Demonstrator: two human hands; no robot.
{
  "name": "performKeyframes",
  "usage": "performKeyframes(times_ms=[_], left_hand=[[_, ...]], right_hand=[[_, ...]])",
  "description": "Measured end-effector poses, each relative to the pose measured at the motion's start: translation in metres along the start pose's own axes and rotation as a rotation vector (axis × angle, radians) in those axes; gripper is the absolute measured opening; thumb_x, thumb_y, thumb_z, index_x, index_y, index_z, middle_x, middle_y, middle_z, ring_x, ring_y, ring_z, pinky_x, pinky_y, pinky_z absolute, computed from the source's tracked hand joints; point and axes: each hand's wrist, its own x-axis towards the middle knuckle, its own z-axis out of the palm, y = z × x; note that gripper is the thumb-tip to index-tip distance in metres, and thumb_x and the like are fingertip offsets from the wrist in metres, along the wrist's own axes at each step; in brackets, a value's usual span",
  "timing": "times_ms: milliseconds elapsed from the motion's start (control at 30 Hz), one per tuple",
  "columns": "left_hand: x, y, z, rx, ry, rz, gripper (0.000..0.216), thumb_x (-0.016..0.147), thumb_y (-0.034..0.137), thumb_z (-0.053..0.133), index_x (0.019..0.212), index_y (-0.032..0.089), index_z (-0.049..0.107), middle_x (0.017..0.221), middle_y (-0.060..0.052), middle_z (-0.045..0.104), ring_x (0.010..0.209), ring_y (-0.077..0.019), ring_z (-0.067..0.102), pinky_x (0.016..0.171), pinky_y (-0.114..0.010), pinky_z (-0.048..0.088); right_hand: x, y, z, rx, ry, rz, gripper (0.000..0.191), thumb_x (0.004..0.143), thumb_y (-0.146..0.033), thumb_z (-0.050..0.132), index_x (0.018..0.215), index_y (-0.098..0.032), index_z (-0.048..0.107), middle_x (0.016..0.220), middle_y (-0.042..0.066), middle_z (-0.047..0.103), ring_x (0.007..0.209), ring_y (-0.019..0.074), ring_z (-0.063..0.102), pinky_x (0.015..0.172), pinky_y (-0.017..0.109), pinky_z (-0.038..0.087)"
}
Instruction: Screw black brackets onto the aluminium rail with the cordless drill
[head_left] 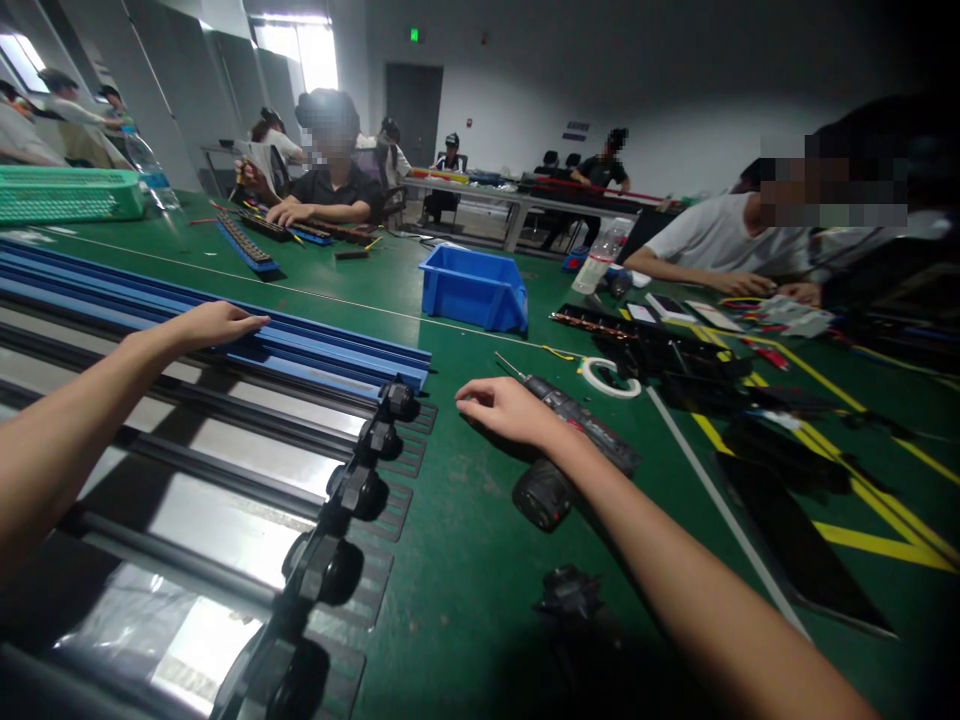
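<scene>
My left hand (pixel 214 325) lies flat, fingers stretched out, on top of the stack of long blue rails (pixel 322 355) on the green table. My right hand (pixel 506 408) rests over a black cordless screwdriver (pixel 577 440) lying on the table, fingers curled downward and loosely apart, not clearly gripping it. In front of me is a frame of black bars with shiny silver panels (pixel 225 450), ending in a row of black round-knobbed connectors (pixel 360 490).
A blue plastic bin (pixel 472 288) stands mid-table. A white tape roll (pixel 609 377), black parts and coloured wires lie to the right. A green basket (pixel 67 192) sits far left. A water bottle (pixel 600 258) stands by seated co-workers around the table.
</scene>
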Motion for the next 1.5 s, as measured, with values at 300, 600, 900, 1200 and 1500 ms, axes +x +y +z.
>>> performKeyframes(times_ms=[300,600,900,1200,1500], left_hand=[[-0.001,0.0,0.005,-0.069,0.084,-0.011,0.094,0.064,0.094,0.034,0.101,0.02,0.077,0.072,-0.005,0.071,0.078,-0.0236,0.059,0.078,-0.037,0.039],[0.001,-0.001,0.007,-0.16,0.098,-0.019,0.082,0.053,0.093,0.039,0.085,0.028,0.076,0.073,-0.005,0.071,0.086,-0.0252,0.059,0.079,-0.04,0.038],[0.006,-0.005,0.008,-0.026,0.049,0.002,0.079,0.078,0.078,0.036,0.109,0.016,0.075,0.092,-0.011,0.073,0.09,-0.0313,0.065,0.086,-0.037,0.049],[0.005,-0.001,0.009,-0.017,0.067,0.026,0.068,0.08,0.072,0.038,0.092,0.018,0.077,0.077,-0.009,0.07,0.083,-0.0305,0.067,0.076,-0.031,0.049],[-0.006,0.005,0.002,-0.076,0.061,0.052,0.064,0.079,0.07,0.04,0.084,0.017,0.076,0.07,-0.01,0.067,0.081,-0.0311,0.067,0.076,-0.031,0.047]], right_hand=[[0.0,0.0,0.0,-0.015,-0.021,0.002,0.025,0.09,-0.031,0.055,0.096,-0.016,0.074,0.078,0.003,0.07,0.067,0.0146,0.058,0.063,0.026,0.041],[0.0,-0.001,0.0,-0.028,-0.025,-0.005,0.024,0.09,-0.03,0.056,0.094,-0.016,0.074,0.081,0.004,0.071,0.07,0.0156,0.061,0.065,0.026,0.042],[-0.005,-0.019,-0.011,-0.117,0.17,-0.038,0.024,0.094,-0.029,0.052,0.095,-0.018,0.073,0.092,0.004,0.074,0.081,0.0183,0.067,0.074,0.029,0.046],[-0.06,-0.187,0.02,-0.089,0.109,-0.253,0.038,0.092,-0.042,0.062,0.126,-0.027,0.062,0.115,0.004,0.07,0.106,0.0231,0.064,0.096,0.038,0.049],[-0.076,-0.214,0.157,-0.217,0.073,-0.556,0.079,0.087,-0.063,0.057,0.148,-0.015,0.04,0.156,0.015,0.038,0.143,0.0322,0.032,0.12,0.052,0.023]])
